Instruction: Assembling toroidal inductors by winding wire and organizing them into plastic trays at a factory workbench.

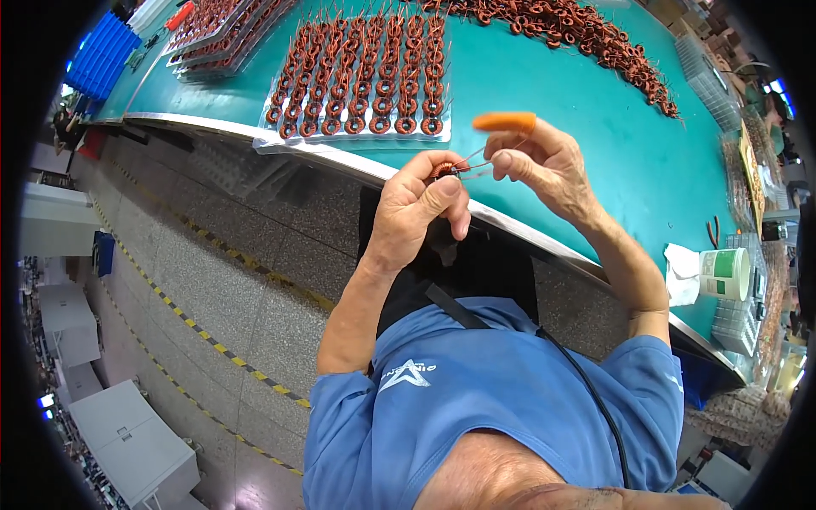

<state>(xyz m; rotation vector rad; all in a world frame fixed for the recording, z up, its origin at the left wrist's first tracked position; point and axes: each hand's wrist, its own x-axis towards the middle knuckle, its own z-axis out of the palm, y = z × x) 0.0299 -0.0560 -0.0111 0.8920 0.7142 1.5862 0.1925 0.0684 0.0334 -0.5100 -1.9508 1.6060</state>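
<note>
My left hand (416, 204) pinches a copper-wound ring coil (444, 171) between thumb and fingers, just off the table's near edge. Thin wire leads (476, 167) stick out of the coil toward the right. At those leads is my right hand (544, 161), its thumb and fingers drawn together around them. An orange finger cot (505, 121) covers its index finger, which points left and is slightly blurred. Beyond my hands, a clear plastic tray (268, 140) holds rows of similar coils (357, 85), their leads upward.
The green table (544, 81) carries a loose heap of coils (586, 38) at the far side and stacked filled trays (223, 42) at far left. Toward the right are pliers (713, 232), a white cloth (682, 274) and a white-green tub (725, 274). Blue bins (102, 58) stand upper left.
</note>
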